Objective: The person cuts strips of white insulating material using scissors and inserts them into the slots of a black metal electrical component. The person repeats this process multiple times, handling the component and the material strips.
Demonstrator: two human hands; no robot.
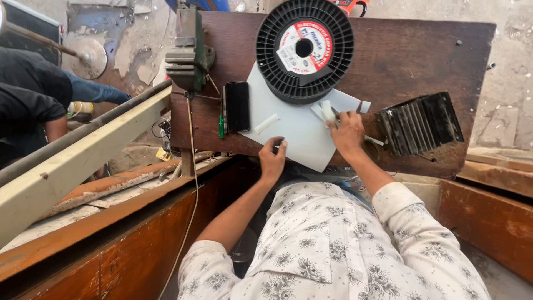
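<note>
Both hands apart, left hand (pixel 272 158) pinching white sheet (pixel 297 130), right hand (pixel 347 133) gripping paper strip (pixel 326 111), beside black spool (pixel 304 49).

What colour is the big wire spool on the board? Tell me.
Black spool with a red-and-white round label; clearest in the head view.

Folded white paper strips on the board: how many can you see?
2: one paper strip lies loose on the white sheet; the right hand holds another folded strip. More may be hidden.
</note>
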